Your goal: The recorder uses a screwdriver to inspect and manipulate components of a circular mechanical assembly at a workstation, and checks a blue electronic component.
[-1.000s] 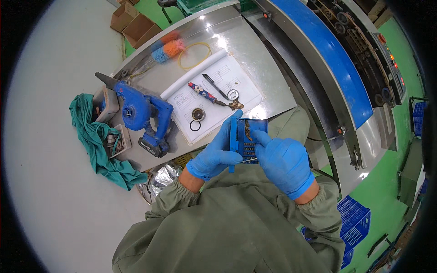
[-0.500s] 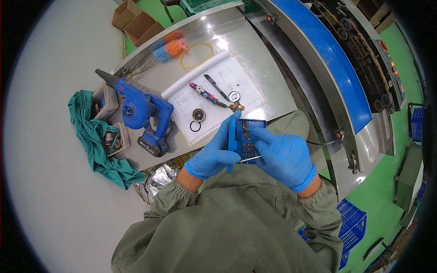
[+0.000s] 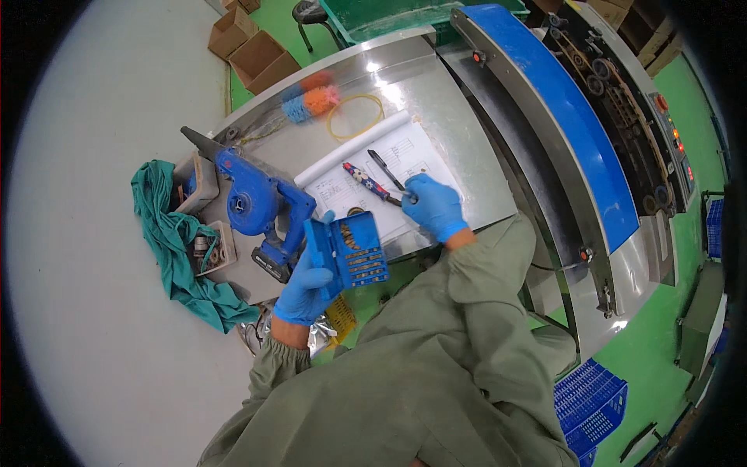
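Note:
My left hand [image 3: 305, 289], in a blue glove, grips an open blue plastic case [image 3: 325, 247]. Small metal bits [image 3: 366, 261] sit in rows inside it. Over the papers [image 3: 401, 148], my right hand [image 3: 436, 206], gloved too, has its fingers drawn together. Something greyish shows at its fingertips, too small to make out. Beside those fingers lie a black pen [image 3: 385, 169] and a flower-patterned handle [image 3: 366, 181] with a dark shaft. A round metal part [image 3: 355, 211] is mostly covered by the case.
A blue cordless blower [image 3: 257, 198] lies left of the papers, near a green cloth [image 3: 167, 233] and small bins. A duster [image 3: 311, 103] and yellow loop [image 3: 379, 117] are at the back. To the right runs a machine with a blue cover [image 3: 560, 117].
My right hand has left the case and reached forward to the papers. My left hand has carried the case leftward, turning its bits into view. The whole view has shifted slightly.

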